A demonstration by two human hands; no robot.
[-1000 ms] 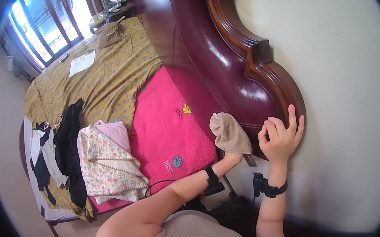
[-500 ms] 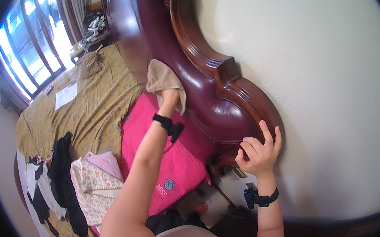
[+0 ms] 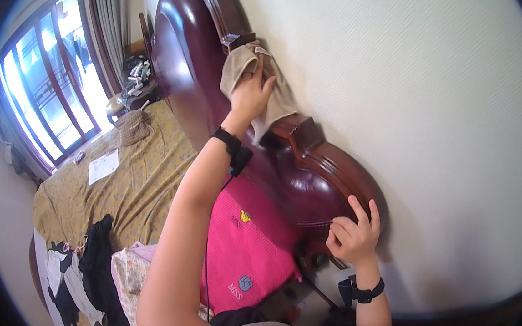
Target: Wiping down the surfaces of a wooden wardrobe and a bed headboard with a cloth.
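Observation:
A large headboard with glossy maroon padding (image 3: 198, 63) and a curved dark-brown wooden trim (image 3: 351, 172) stands against the wall. Draped over the trim's middle section is a beige cloth (image 3: 279, 102). My left hand (image 3: 250, 96) presses this cloth against the trim, fingers pointing up along it, and part of the cloth hangs down over the padding. At the headboard's right end, my right hand (image 3: 355, 238) holds nothing. Two of its fingers stretch up beside the wooden trim and the others are bent; whether they touch the wood I cannot tell.
A bright pink quilted mat (image 3: 241, 243) lies below the headboard, beside a yellow-brown patterned bedspread (image 3: 153, 178). On the bed are a white paper (image 3: 104, 167), a brown knitted item (image 3: 134, 127) and dark clothes (image 3: 99, 260). A window (image 3: 56, 74) is at far left.
My left hand has moved the cloth up and right, from the lower padding onto the wooden trim. The view has shifted slightly; my right hand keeps its place by the headboard's end.

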